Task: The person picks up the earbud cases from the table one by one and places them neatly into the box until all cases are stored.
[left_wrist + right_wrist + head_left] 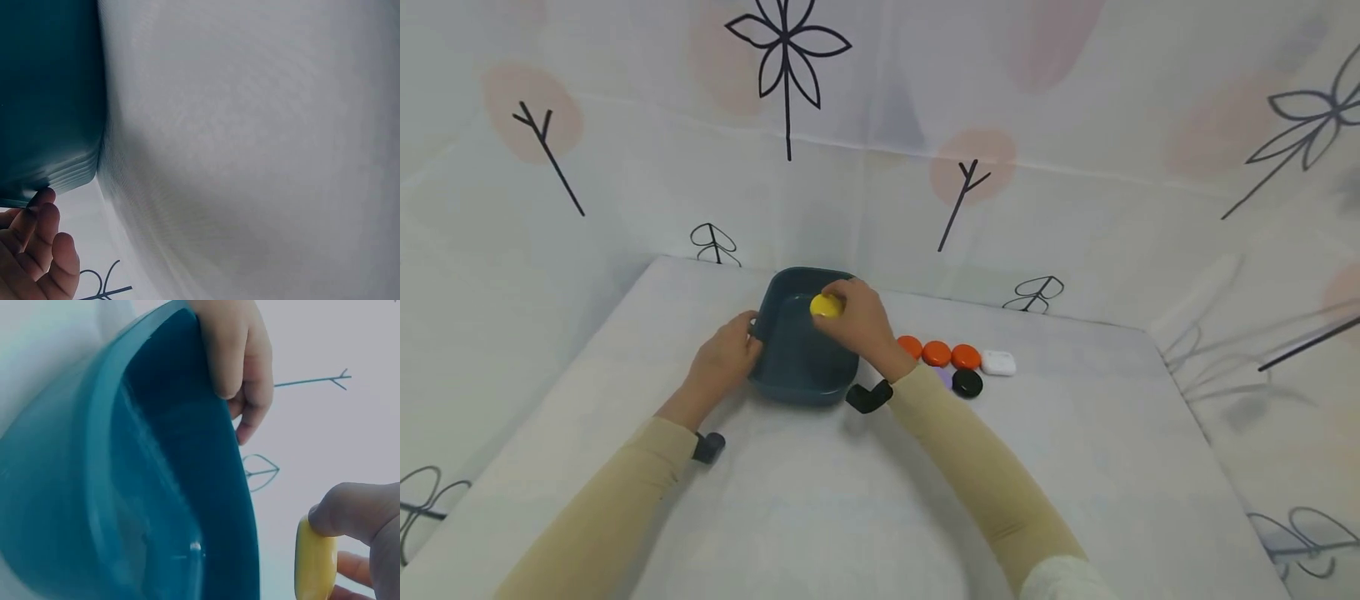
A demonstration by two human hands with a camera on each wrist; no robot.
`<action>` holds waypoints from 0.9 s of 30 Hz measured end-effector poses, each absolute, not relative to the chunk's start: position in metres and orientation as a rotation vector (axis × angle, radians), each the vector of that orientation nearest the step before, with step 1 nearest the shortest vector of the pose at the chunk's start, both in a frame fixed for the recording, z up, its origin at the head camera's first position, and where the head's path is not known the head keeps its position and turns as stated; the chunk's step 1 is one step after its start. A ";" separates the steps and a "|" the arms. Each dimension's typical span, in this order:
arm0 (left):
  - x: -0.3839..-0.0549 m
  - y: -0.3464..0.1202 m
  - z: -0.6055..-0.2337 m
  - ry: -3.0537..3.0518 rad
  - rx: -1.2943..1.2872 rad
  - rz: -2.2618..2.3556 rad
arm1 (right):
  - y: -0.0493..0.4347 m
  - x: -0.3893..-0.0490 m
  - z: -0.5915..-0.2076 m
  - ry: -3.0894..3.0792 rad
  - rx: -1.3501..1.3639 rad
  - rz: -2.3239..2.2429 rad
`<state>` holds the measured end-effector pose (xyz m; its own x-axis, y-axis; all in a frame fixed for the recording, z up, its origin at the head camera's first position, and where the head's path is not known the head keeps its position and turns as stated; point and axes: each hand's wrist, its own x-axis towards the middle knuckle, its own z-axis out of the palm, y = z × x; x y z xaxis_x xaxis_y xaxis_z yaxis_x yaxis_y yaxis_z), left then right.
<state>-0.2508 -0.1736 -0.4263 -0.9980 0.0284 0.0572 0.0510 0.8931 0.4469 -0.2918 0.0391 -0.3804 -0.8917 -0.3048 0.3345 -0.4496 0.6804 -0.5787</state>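
Note:
A deep teal dish point(797, 350) with rounded corners stands toward the back of the table. My left hand point(721, 358) grips its left rim; the right wrist view shows the thumb over the inner wall and the fingers outside. Between thumb and fingers my right hand point(863, 323) pinches a round yellow disc point(825, 306), held over the dish in the head view. Seen edge-on in the right wrist view, the yellow disc point(314, 565) is thick with rounded edges. The dish's bare floor shows in the head view, though the right hand covers its upper right part.
Right of the dish lies a row of orange discs point(936, 353) ending in a white rounded square piece point(998, 363). In front of them are a black disc point(967, 383) and a lilac piece point(942, 377) partly hidden by the right sleeve. A patterned cloth point(865, 200) hangs behind the table.

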 end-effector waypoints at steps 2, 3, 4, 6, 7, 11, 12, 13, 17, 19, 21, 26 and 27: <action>-0.251 -0.174 -0.426 -2.999 -0.065 -0.715 | 0.044 -0.290 -0.380 -2.682 0.607 1.014; -0.251 -0.174 -0.426 -2.995 -0.065 -0.714 | 0.047 -0.289 -0.380 -2.686 0.603 1.020; -0.251 -0.174 -0.426 -2.992 -0.063 -0.712 | 0.049 -0.289 -0.379 -2.690 0.599 1.024; -0.250 -0.175 -0.426 -2.992 -0.059 -0.711 | 0.055 -0.286 -0.377 -2.701 0.594 1.026; -0.250 -0.175 -0.425 -2.993 -0.056 -0.709 | 0.058 -0.286 -0.377 -2.709 0.588 1.028; -0.249 -0.174 -0.426 -3.005 -0.044 -0.714 | 0.072 -0.280 -0.375 -2.732 0.547 1.043; -0.249 -0.174 -0.426 -3.004 -0.046 -0.716 | 0.076 -0.279 -0.375 -2.732 0.536 1.050; -0.249 -0.173 -0.426 -3.005 -0.048 -0.717 | 0.080 -0.278 -0.376 -2.728 0.528 1.051; -0.249 -0.173 -0.426 -3.004 -0.056 -0.716 | 0.096 -0.274 -0.378 -2.699 0.519 1.020; -0.249 -0.173 -0.426 -3.001 -0.058 -0.714 | 0.103 -0.271 -0.378 -2.700 0.514 1.005; -0.249 -0.173 -0.426 -2.994 -0.061 -0.717 | 0.112 -0.268 -0.377 -2.707 0.505 1.000; -0.249 -0.173 -0.427 -2.971 -0.082 -0.712 | 0.134 -0.263 -0.378 -2.736 0.469 0.962; -0.250 -0.173 -0.427 -2.967 -0.083 -0.710 | 0.138 -0.263 -0.379 -2.742 0.460 0.947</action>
